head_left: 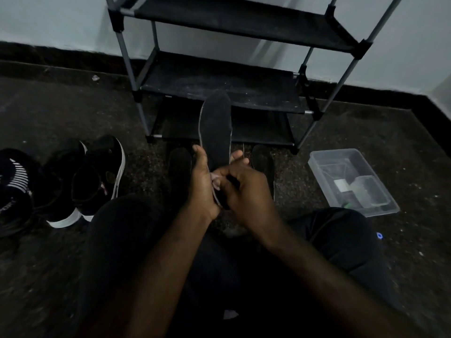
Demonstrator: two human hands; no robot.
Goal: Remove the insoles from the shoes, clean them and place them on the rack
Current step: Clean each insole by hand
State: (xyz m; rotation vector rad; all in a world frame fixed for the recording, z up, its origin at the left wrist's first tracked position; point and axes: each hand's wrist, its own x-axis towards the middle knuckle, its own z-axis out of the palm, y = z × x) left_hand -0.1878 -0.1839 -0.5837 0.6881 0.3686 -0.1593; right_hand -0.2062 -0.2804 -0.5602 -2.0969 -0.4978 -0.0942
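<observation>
A black insole (216, 128) with a pale edge stands upright in front of me, toe pointing up toward the rack (219, 86). My left hand (203, 189) grips its heel end from the left, thumb along the edge. My right hand (244, 189) presses a small pale cloth or wipe (216, 182) against the insole's lower part, fingers curled over it. Two more dark insoles lie on the floor, one to the left (179, 167) and one to the right (263, 164) of my hands. A pair of black shoes with white soles (83, 179) sits at the left.
The rack is a metal frame with black fabric shelves against a pale wall. A clear plastic box (351, 181) holding small items sits on the floor at the right. Another striped black shoe (14, 181) lies at the far left. My legs in dark trousers fill the foreground.
</observation>
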